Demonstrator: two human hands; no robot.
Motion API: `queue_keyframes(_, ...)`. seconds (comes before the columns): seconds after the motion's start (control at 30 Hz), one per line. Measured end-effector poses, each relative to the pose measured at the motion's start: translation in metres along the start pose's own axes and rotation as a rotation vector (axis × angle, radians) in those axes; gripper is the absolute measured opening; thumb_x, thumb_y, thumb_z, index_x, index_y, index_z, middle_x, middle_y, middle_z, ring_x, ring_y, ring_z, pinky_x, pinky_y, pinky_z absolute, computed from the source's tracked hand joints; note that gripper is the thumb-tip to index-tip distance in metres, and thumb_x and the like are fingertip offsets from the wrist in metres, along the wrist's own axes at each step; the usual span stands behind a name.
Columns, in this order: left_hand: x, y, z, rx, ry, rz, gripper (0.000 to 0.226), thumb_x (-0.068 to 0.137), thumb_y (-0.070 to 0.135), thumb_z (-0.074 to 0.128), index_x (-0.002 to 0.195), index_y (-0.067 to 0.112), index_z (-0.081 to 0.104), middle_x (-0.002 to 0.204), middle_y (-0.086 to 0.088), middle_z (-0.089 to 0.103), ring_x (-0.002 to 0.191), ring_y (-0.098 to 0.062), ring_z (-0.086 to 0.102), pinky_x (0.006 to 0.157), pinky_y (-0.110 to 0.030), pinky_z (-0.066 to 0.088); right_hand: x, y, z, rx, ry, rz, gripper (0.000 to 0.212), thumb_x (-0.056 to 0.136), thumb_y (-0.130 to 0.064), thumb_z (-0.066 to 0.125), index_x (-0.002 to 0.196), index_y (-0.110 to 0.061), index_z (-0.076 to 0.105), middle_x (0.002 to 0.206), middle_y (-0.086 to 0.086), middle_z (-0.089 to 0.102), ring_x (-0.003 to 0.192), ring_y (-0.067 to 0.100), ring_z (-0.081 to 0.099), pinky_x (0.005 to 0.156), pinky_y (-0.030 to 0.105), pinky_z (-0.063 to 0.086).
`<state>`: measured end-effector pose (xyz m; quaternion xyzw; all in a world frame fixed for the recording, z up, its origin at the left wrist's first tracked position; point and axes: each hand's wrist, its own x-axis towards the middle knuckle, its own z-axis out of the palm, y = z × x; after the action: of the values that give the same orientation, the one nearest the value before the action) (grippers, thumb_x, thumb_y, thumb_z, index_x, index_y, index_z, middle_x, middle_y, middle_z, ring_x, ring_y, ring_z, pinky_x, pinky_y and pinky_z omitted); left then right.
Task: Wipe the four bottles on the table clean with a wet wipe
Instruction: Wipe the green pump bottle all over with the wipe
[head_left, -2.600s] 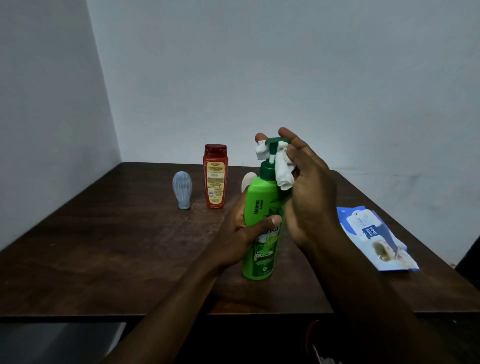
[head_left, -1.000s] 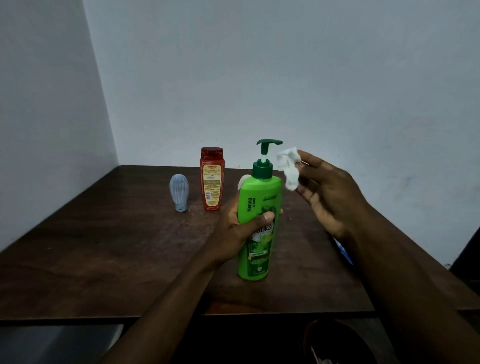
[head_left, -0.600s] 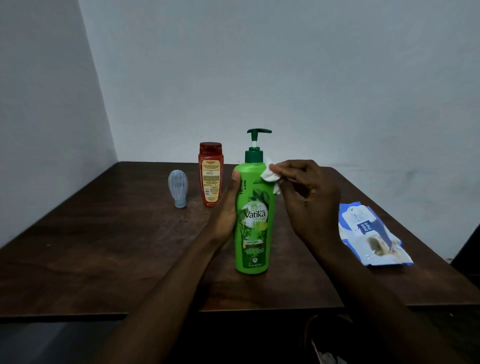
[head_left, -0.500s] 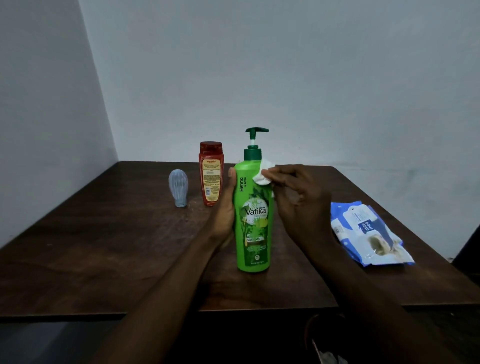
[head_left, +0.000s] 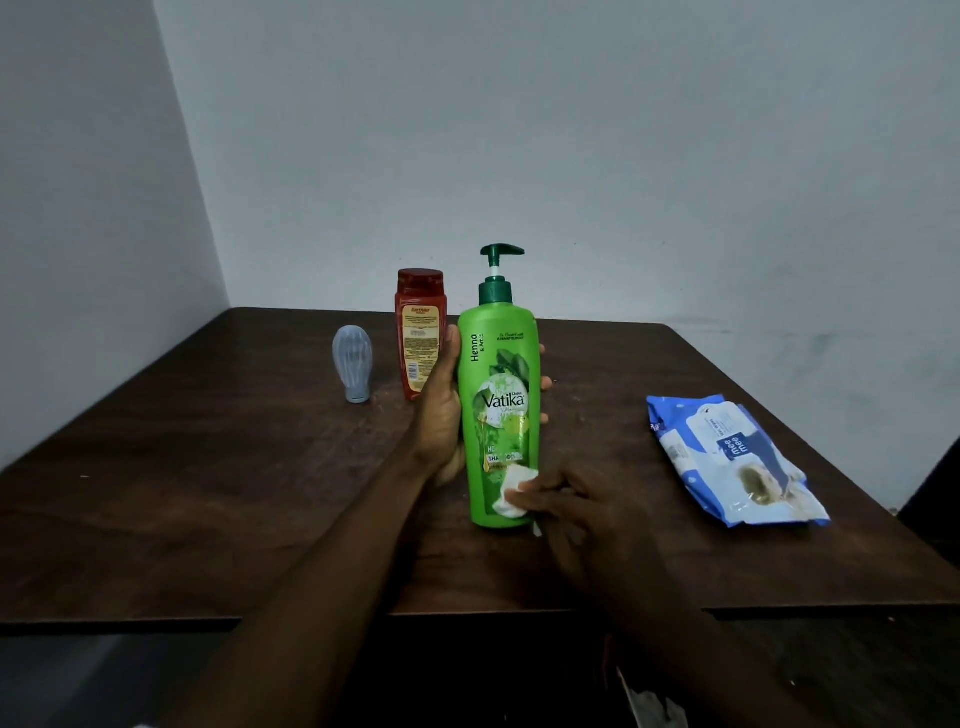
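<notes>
A person wipes down a green pump bottle (head_left: 500, 410) standing upright near the front of a dark wooden table (head_left: 208, 493). The left hand (head_left: 441, 415) wraps the bottle's body from the side, thumb up along its left edge and fingertips (head_left: 544, 384) showing past the right edge, gripping it firm. The right hand (head_left: 582, 512) pinches a small white wipe (head_left: 511, 491) against the lower front of the bottle, just below the label, fingers closed on the cloth.

The step in hand looks to be the cleaning of this first visible bottle, with the wipe low on its face. Behind it stand a red bottle (head_left: 420, 332) and, to its left, a small pale-blue bottle (head_left: 353, 369), both apart from the hands. A fourth bottle cannot be made out here. A blue wipes pack (head_left: 732, 462) lies flat, well apart on the right.

The next move likely calls for turning the bottle in the left hand so the wipe can reach the sides and back, then setting it down and reaching for the red one.
</notes>
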<state>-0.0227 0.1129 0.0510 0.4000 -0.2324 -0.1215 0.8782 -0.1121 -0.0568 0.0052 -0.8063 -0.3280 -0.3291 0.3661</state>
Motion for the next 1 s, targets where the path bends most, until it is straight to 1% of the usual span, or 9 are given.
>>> queue_keyframes(0.13,0.002,-0.001,-0.006,-0.018,-0.002,-0.024,0.076,0.095,0.069,0.031,0.128,0.011,0.068,0.124,-0.01,0.069,0.109,-0.026,0.065,0.09,-0.049,0.055,-0.002,-0.002,-0.001,-0.029,-0.071,0.011,0.038,0.073,0.016,0.073,0.098,-0.012,0.079,0.103,0.003,0.067,0.083,0.01,0.066,0.074,0.022,0.055)
queue_keyframes(0.3,0.003,-0.002,-0.008,-0.04,0.023,-0.039,0.079,0.098,0.068,0.025,0.128,0.009,0.069,0.122,-0.013,0.069,0.108,-0.028,0.065,0.09,-0.047,0.054,0.024,-0.011,-0.006,-0.08,-0.059,-0.032,0.034,0.074,0.015,0.071,0.096,-0.009,0.079,0.099,0.011,0.069,0.082,0.016,0.067,0.08,0.011,0.048)
queue_keyframes(0.47,0.003,-0.002,-0.009,-0.092,0.041,-0.023,0.074,0.097,0.064,0.037,0.135,0.006,0.061,0.128,-0.019,0.065,0.115,-0.03,0.064,0.105,-0.046,0.047,0.086,-0.017,-0.009,-0.082,-0.027,-0.026,0.025,0.081,0.014,0.069,0.098,-0.003,0.078,0.096,0.016,0.068,0.09,0.03,0.067,0.082,0.038,0.055)
queue_keyframes(0.6,0.002,-0.001,-0.007,-0.138,0.041,0.014,0.063,0.101,0.058,0.035,0.136,0.013,0.062,0.129,-0.017,0.066,0.117,-0.03,0.064,0.103,-0.049,0.049,0.136,-0.021,-0.013,-0.108,0.012,-0.068,0.019,0.084,0.008,0.067,0.098,-0.001,0.078,0.093,0.016,0.068,0.089,0.029,0.067,0.081,0.04,0.054)
queue_keyframes(0.7,0.0,0.0,-0.005,-0.149,0.048,0.042,0.059,0.105,0.054,0.032,0.134,0.014,0.064,0.133,-0.014,0.066,0.122,-0.027,0.063,0.101,-0.044,0.052,0.155,-0.026,-0.009,-0.143,0.001,-0.107,0.018,0.085,0.005,0.067,0.097,-0.002,0.079,0.095,0.014,0.069,0.094,0.03,0.065,0.083,0.034,0.051)
queue_keyframes(0.8,-0.003,0.002,-0.001,-0.147,0.059,0.037,0.054,0.098,0.053,0.047,0.129,0.015,0.068,0.129,-0.013,0.068,0.121,-0.026,0.064,0.101,-0.042,0.052,0.15,-0.028,-0.003,-0.211,-0.055,-0.137,0.019,0.086,0.003,0.066,0.099,-0.003,0.078,0.097,0.014,0.067,0.095,0.032,0.06,0.079,0.026,0.043)
queue_keyframes(0.87,-0.003,0.004,-0.001,-0.168,0.058,0.027,0.054,0.094,0.052,0.052,0.126,0.012,0.07,0.121,-0.014,0.071,0.114,-0.024,0.068,0.096,-0.039,0.055,0.136,-0.027,-0.001,-0.236,-0.101,-0.159,0.023,0.082,0.007,0.065,0.098,-0.002,0.078,0.097,0.016,0.066,0.091,0.034,0.06,0.077,0.028,0.044)
queue_keyframes(0.93,-0.002,0.005,-0.002,-0.168,0.064,0.004,0.061,0.099,0.055,0.043,0.125,0.007,0.069,0.117,-0.015,0.07,0.11,-0.025,0.069,0.094,-0.038,0.058,0.116,-0.024,0.001,-0.246,-0.159,-0.187,0.026,0.079,0.009,0.064,0.098,-0.003,0.078,0.098,0.017,0.066,0.09,0.035,0.061,0.077,0.035,0.051)
queue_keyframes(1.0,-0.001,0.005,-0.004,-0.102,0.097,-0.027,0.071,0.101,0.061,0.033,0.128,0.004,0.066,0.123,-0.018,0.067,0.115,-0.03,0.064,0.101,-0.041,0.053,0.092,-0.022,0.002,-0.261,-0.23,-0.2,0.029,0.076,0.007,0.065,0.099,-0.005,0.077,0.101,0.017,0.066,0.092,0.036,0.061,0.077,0.038,0.052)
